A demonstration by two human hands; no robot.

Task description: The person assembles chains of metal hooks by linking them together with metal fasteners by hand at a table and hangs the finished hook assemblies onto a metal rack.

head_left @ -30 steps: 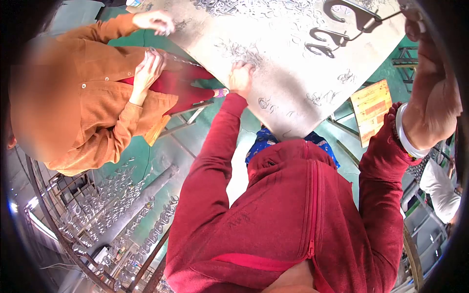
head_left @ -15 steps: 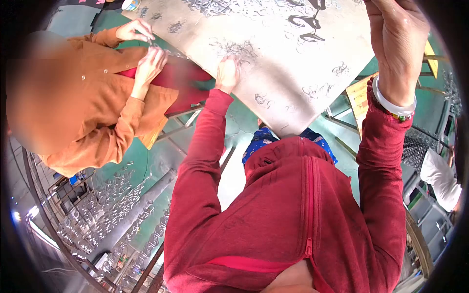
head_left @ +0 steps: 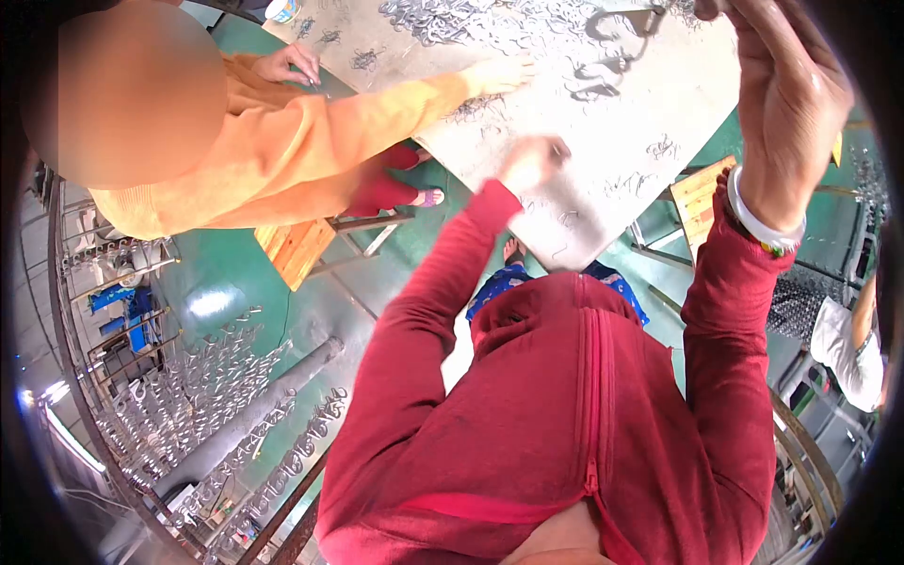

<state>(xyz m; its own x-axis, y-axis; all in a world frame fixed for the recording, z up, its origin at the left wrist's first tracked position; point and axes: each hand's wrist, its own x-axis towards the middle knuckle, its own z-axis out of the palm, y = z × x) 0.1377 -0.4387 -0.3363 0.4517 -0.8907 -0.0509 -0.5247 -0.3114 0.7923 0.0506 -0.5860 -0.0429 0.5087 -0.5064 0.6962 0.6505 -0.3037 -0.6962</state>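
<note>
"Dark hooks [head_left: 617, 65]: where?"
"Seen against the pale tabletop [head_left: 692, 104], outlines soft."
"And the grips?"
"Left hand [head_left: 534, 160] is blurred, looks half-curled; can't tell if anything's inside. Right hand [head_left: 791, 89] is cut off above, so its closure and contents can't be told."

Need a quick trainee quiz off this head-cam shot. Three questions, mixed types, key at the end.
1. True or false: the co-worker's orange sleeve reaches out over the table.
2. Multiple choice: whose wrist bears the white bangle?
A) the wearer's left
B) the wearer's right
C) the orange-sleeved co-worker's
3. Fill the gap: seen from the wearer, the large pile of metal pieces lies toward the table's ____ end (near/far).

Key:
1. True.
2. B; it sits below the right hand.
3. far
</note>
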